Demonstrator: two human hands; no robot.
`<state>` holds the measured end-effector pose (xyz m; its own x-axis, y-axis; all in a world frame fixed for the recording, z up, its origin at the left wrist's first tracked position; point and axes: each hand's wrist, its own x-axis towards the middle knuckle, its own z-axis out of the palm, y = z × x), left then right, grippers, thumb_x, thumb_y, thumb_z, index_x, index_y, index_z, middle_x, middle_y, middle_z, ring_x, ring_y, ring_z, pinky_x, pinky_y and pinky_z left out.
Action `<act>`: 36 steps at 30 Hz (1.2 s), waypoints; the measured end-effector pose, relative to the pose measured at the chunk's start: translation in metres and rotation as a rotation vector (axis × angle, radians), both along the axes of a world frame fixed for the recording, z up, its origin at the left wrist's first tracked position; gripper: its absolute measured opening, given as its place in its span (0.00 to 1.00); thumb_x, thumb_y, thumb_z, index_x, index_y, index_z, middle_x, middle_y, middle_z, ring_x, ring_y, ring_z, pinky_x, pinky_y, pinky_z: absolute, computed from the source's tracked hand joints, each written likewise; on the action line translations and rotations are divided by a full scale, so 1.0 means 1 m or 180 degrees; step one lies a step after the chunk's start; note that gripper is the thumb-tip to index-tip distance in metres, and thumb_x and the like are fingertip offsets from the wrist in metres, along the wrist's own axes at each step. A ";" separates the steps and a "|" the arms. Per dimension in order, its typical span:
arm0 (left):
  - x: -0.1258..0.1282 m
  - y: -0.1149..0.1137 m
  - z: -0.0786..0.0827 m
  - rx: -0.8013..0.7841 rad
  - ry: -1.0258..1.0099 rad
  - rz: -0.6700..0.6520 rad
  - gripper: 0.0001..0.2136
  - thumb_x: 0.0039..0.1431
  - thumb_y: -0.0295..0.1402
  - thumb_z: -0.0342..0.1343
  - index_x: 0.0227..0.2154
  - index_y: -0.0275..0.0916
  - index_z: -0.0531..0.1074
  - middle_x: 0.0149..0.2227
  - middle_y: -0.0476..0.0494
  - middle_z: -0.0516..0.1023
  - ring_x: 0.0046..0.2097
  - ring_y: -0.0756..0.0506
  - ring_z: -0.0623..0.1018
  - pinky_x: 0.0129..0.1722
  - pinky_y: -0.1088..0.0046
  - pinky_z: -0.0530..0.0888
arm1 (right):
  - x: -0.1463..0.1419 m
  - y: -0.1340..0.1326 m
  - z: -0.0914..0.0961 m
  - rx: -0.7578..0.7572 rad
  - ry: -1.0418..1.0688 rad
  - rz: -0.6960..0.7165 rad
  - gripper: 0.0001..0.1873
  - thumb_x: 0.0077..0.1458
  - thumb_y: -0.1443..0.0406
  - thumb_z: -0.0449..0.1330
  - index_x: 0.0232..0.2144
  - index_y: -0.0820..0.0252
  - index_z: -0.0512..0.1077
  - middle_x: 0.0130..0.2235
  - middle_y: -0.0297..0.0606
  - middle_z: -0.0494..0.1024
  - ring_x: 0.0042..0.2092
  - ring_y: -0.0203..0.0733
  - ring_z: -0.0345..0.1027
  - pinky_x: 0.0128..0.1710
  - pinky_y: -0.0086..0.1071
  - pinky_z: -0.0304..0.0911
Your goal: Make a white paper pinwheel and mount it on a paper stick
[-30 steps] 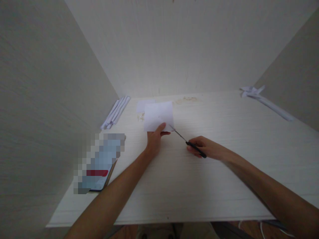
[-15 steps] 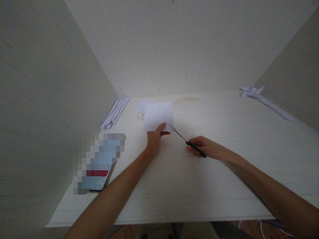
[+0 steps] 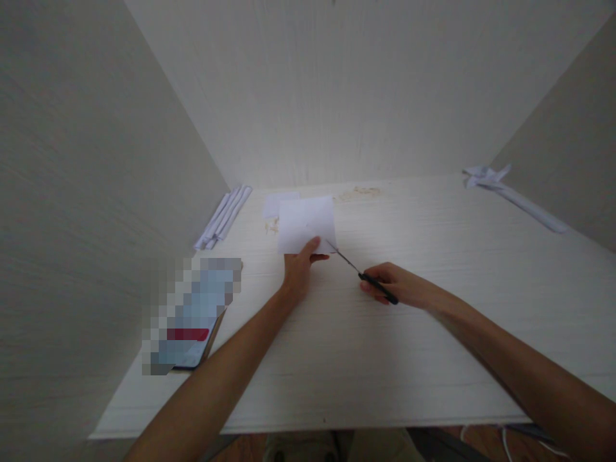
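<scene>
My left hand (image 3: 301,266) pinches a white sheet of paper (image 3: 305,221) at its near edge, thumb on top and fingers beneath. In my right hand (image 3: 387,282) is a pair of scissors (image 3: 379,289) with black handles. Their thin blades reach up and left to the paper's lower right corner, one blade lying over the sheet. Whether the blades have cut into it I cannot tell. Just behind the held sheet, another white piece of paper (image 3: 276,203) lies flat on the table, partly covered by it.
Several rolled white papers (image 3: 224,218) lie by the left wall. A phone (image 3: 197,317), its screen blurred out, rests near my left forearm. At the right wall are a long paper roll (image 3: 532,210) and crumpled paper (image 3: 486,174). Brownish marks (image 3: 366,192) show on the white table (image 3: 433,372).
</scene>
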<state>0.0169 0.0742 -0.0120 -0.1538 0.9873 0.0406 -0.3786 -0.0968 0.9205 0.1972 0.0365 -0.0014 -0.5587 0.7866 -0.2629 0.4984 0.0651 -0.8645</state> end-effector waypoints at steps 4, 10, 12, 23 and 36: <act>0.000 0.000 0.000 0.0002 0.0000 -0.0022 0.18 0.40 0.32 0.58 0.38 0.38 0.68 0.31 0.46 0.74 0.27 0.49 0.75 0.22 0.75 0.72 | 0.000 0.001 0.000 0.0028 -0.0026 0.0004 0.23 0.47 0.48 0.49 0.15 0.60 0.54 0.16 0.28 0.56 0.19 0.28 0.48 0.18 0.26 0.43; 0.000 0.000 0.000 0.0037 -0.0009 -0.0037 0.18 0.40 0.32 0.58 0.38 0.38 0.68 0.30 0.47 0.74 0.27 0.49 0.75 0.21 0.75 0.72 | 0.000 0.001 -0.001 0.0094 -0.0047 0.0015 0.24 0.48 0.48 0.49 0.16 0.60 0.54 0.16 0.28 0.56 0.19 0.29 0.48 0.18 0.26 0.43; 0.000 0.000 0.000 0.0051 -0.0010 -0.0065 0.18 0.40 0.32 0.58 0.39 0.38 0.68 0.30 0.48 0.74 0.27 0.49 0.75 0.21 0.75 0.72 | 0.000 0.000 -0.001 0.0093 -0.0036 0.0022 0.23 0.48 0.48 0.49 0.16 0.60 0.54 0.16 0.28 0.56 0.19 0.29 0.48 0.18 0.26 0.43; 0.000 0.000 0.001 0.0052 -0.0032 -0.0054 0.18 0.40 0.31 0.58 0.38 0.38 0.68 0.30 0.47 0.74 0.27 0.49 0.75 0.21 0.75 0.72 | -0.001 -0.001 0.001 0.0075 -0.0024 0.0033 0.24 0.48 0.47 0.48 0.16 0.60 0.54 0.16 0.28 0.55 0.19 0.29 0.48 0.18 0.27 0.43; 0.000 -0.001 0.000 0.0056 -0.0007 -0.0036 0.17 0.40 0.32 0.58 0.37 0.38 0.68 0.30 0.47 0.74 0.27 0.49 0.75 0.21 0.75 0.72 | 0.000 0.000 0.002 0.0066 -0.0068 0.0018 0.24 0.48 0.47 0.48 0.16 0.60 0.54 0.16 0.28 0.55 0.19 0.28 0.47 0.18 0.26 0.42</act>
